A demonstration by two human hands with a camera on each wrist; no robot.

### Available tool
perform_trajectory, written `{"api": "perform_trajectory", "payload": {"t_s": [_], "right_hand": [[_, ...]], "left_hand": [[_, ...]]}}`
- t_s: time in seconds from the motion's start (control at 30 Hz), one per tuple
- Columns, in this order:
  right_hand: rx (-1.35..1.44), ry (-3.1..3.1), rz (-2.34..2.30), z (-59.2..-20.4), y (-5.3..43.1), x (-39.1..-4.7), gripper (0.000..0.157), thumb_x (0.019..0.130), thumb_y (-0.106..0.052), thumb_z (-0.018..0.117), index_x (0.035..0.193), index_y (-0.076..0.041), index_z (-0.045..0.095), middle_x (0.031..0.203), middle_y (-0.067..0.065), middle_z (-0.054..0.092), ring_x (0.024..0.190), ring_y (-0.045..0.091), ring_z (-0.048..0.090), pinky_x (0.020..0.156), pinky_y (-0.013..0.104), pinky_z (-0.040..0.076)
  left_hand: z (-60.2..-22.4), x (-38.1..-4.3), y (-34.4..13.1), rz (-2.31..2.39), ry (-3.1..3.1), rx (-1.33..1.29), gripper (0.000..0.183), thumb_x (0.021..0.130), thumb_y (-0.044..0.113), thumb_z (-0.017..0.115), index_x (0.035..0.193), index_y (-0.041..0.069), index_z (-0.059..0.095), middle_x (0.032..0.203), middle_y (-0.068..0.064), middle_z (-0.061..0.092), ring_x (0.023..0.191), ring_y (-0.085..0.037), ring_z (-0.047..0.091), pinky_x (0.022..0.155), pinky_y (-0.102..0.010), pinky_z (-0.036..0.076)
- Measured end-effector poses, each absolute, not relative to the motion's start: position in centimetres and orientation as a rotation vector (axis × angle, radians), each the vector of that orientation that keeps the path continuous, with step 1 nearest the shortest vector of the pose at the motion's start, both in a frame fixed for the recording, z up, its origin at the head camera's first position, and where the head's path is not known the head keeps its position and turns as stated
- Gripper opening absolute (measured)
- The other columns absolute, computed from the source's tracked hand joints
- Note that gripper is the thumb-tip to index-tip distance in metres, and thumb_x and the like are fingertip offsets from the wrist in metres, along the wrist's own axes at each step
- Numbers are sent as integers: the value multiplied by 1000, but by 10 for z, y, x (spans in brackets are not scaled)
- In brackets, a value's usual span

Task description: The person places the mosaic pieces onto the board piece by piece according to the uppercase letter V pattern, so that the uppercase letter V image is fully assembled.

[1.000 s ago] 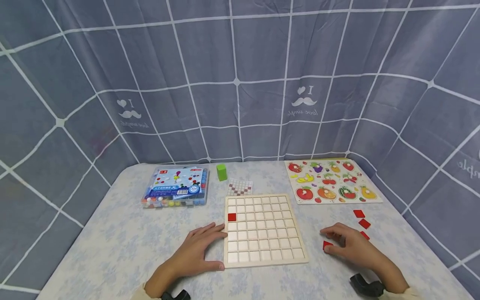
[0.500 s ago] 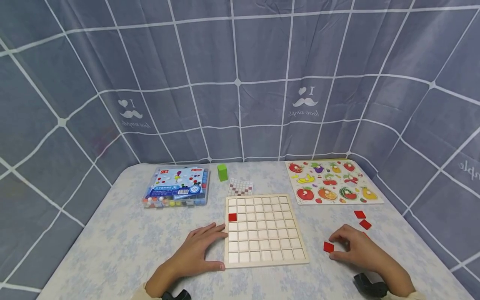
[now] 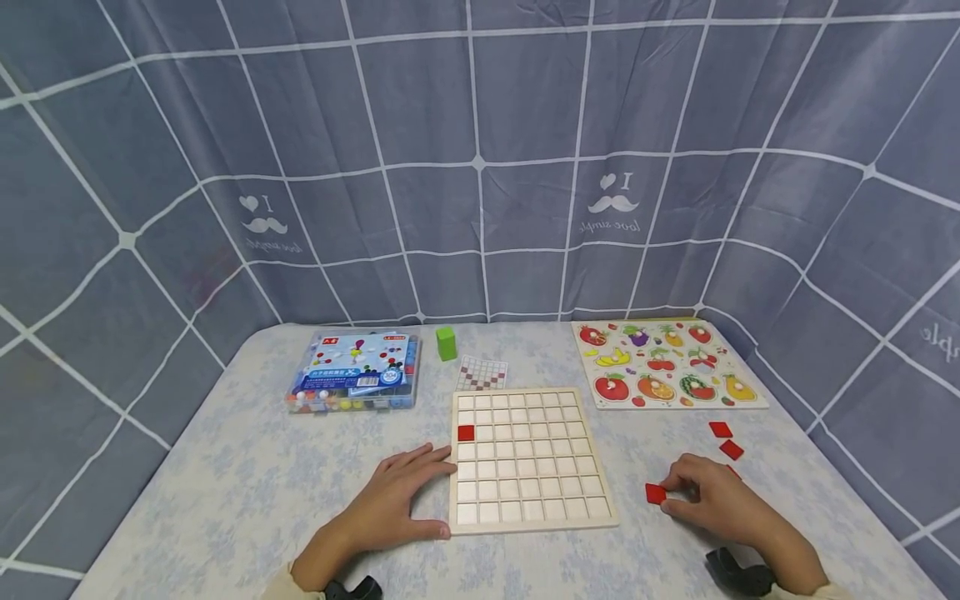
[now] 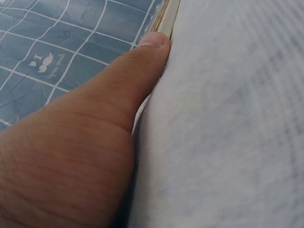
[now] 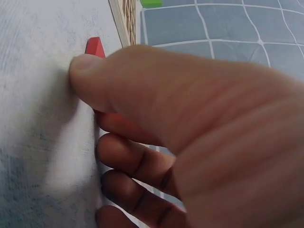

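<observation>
A wooden grid board (image 3: 534, 462) lies on the cloth, with one red square tile (image 3: 466, 433) in its leftmost column. At the board's left edge rests my left hand (image 3: 390, 504), fingers spread; its thumb (image 4: 142, 59) touches the wooden rim (image 4: 169, 21) in the left wrist view. To the right of the board, my right hand (image 3: 716, 498) pinches another red square tile (image 3: 655, 494) by its near side, between thumb and forefinger, low over the cloth. That tile (image 5: 96, 46) juts past the thumb in the right wrist view. Its rear part is hidden by the fingers.
More red tiles (image 3: 731, 450) lie beyond my right hand, one partly hidden by it. A fruit puzzle board (image 3: 667, 364) is at the back right. Behind the grid board are a small pattern card (image 3: 482, 373), a green block (image 3: 446, 343) and a plastic case (image 3: 352, 372).
My right hand has drawn back slightly to the right, and its thumb and forefinger have closed onto the red tile's side. My left hand has stayed at the board's edge.
</observation>
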State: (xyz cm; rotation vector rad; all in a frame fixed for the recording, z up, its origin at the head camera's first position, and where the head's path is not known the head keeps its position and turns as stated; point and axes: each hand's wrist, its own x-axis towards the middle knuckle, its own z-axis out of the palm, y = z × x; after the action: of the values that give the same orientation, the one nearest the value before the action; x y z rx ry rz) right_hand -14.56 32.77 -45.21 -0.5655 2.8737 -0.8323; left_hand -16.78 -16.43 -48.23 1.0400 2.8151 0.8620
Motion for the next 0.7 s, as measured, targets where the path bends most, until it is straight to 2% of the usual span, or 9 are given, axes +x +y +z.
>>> {"api": "perform_trajectory", "payload": {"t_s": [0.37,0.7], "right_hand": [[-288,2937,-754,-458,313,-146,29,74,-24,90,83,-19,62,78,-8,53,73,12,49,64,24,47],[-330,3088,-619,-453,305,-156,24,75,-25,88,86,-20,68,81,-10,55,75,12,50,67,31,48]], "left_hand": [[-483,-166,-164,852,2817,1058,78,82,70,69,144,24,56,157,3,42,147,-30,31,107,-63,27],[-481,-166,-164,843,2819,1040,78,82,70,69,145,25,56,158,3,42,147,-30,30,108,-63,26]]}}
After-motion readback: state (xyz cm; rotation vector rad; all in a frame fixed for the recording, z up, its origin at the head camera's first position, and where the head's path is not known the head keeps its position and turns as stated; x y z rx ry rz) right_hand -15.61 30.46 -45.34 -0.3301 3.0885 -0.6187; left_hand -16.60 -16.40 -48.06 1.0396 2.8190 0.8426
